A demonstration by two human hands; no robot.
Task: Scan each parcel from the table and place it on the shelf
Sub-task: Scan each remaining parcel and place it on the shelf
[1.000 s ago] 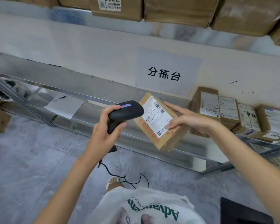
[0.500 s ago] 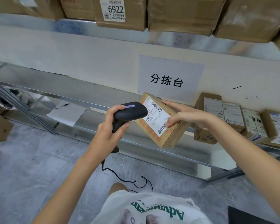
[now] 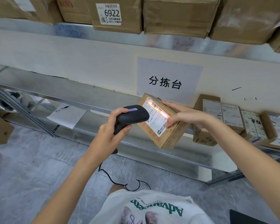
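Head view shows the left hand (image 3: 109, 135) clenched round the grip of a black scanner (image 3: 131, 117), whose nose points at the white label (image 3: 155, 117) of a small cardboard parcel (image 3: 164, 122). A red scan line lies across the barcode near the label's top edge. The right hand (image 3: 183, 116) holds that parcel tilted in the air above the front edge of the steel table (image 3: 74, 101), fingers over its far side and thumb pressed on the label's lower right corner. The box looks light, since one hand carries it easily, and stiff enough to keep its shape; the taped faces may be a little slick, so holding it across its short sides near the corners seems safest. More parcels (image 3: 233, 120) lie at the table's right end, and larger boxes (image 3: 176, 15) fill the shelf (image 3: 74, 29) above.
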